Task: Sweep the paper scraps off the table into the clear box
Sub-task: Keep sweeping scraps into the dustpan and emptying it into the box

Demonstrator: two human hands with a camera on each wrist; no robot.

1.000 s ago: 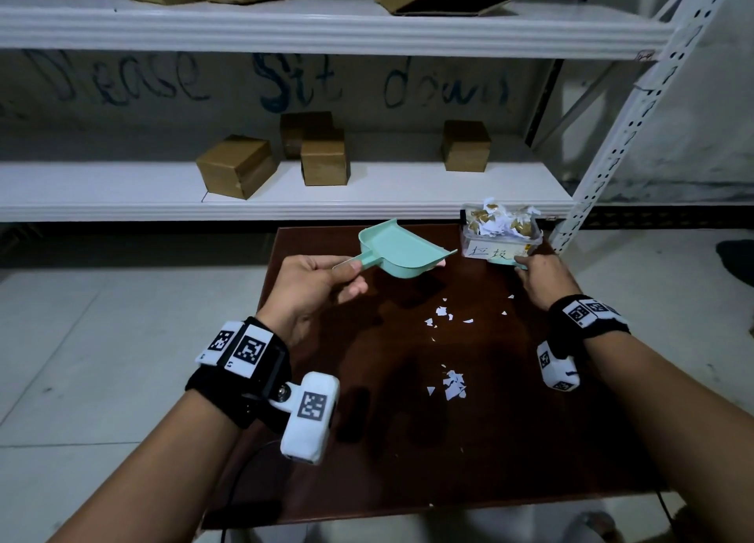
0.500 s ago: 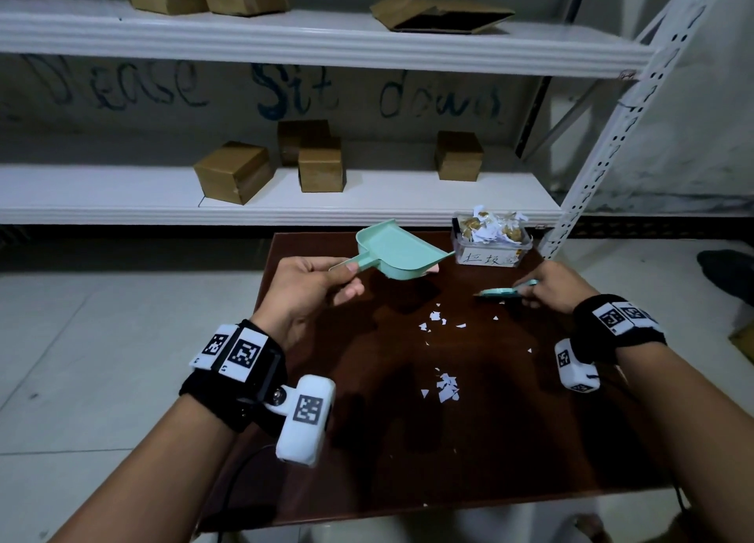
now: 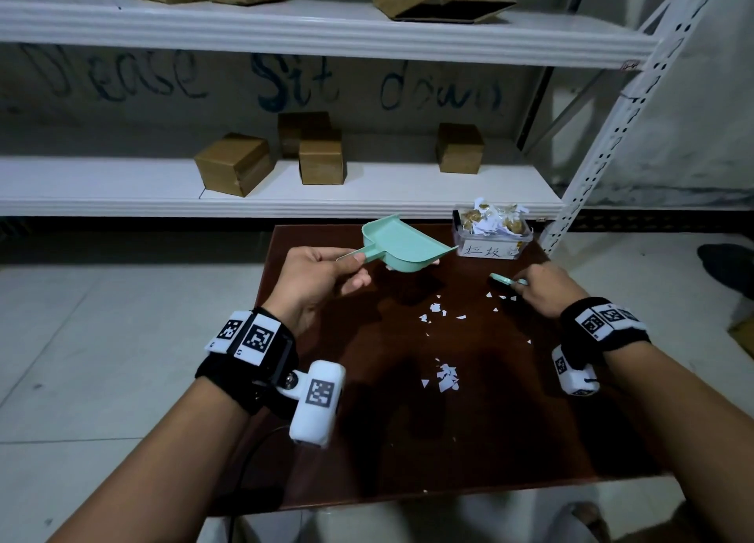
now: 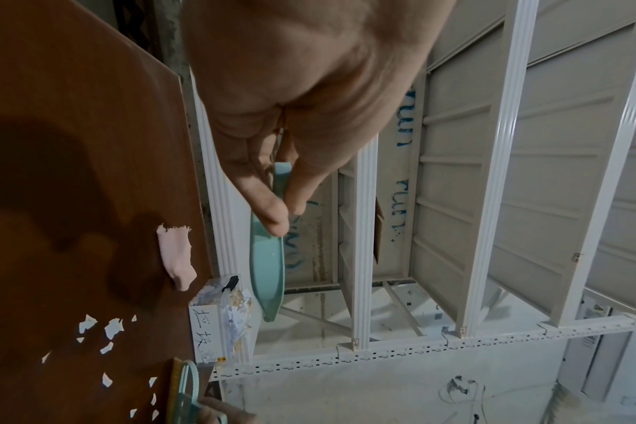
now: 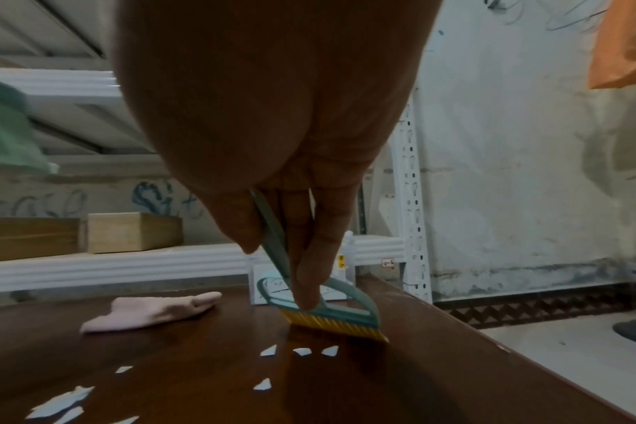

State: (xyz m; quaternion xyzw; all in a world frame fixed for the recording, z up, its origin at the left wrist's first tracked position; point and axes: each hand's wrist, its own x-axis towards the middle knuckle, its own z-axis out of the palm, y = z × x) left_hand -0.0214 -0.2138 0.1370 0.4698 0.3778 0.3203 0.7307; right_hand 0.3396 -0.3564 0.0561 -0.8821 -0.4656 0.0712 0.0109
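Scraps (image 3: 434, 310) are tiny, white and torn. They look very light and flat, so fingers would likely struggle to pick them up; pushing them with the brush (image 5: 331, 315) seems best. They lie on the table (image 3: 530, 440), just in front of the brush tips. The right hand (image 3: 544, 291) pinches the brush handle. The left hand (image 3: 316, 283) pinches the dustpan (image 3: 402, 244) handle, up in the air. The box (image 3: 491, 236) sits past the right fingers.
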